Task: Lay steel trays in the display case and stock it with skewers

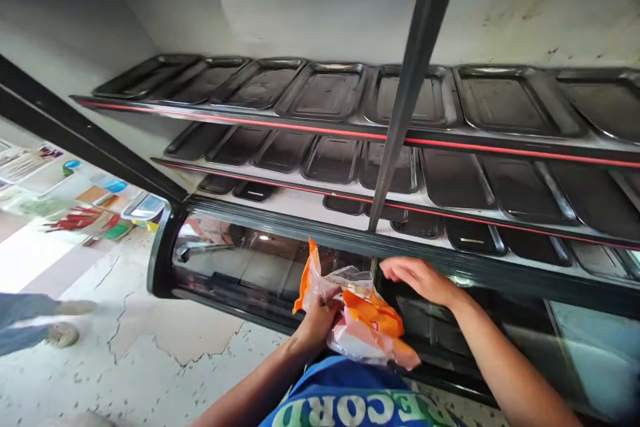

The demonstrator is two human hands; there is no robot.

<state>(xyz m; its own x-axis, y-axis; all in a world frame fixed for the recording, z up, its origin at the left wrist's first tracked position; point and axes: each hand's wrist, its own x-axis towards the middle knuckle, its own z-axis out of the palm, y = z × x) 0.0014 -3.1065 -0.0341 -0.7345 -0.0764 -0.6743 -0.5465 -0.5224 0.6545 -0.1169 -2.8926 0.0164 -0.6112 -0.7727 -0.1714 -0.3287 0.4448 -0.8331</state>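
My left hand [320, 321] is closed on a crumpled orange and clear plastic bag [375, 313], gripping it at its left side in front of my body. Pale contents show faintly through the clear plastic; I cannot make out what they are. Just right of the bag and apart from it, my right hand [417, 277] hangs in the air with fingers stretched out, holding nothing. Beyond both hands runs the dark front rail [280, 227] of a display case.
Black trays [325, 90] line the upper shelf, with more trays [330, 160] on lower ones. A dark upright post [407, 80] crosses the case's opening. At left are a cracked floor [165, 340], a person's legs [35, 320] and containers of goods [143, 207].
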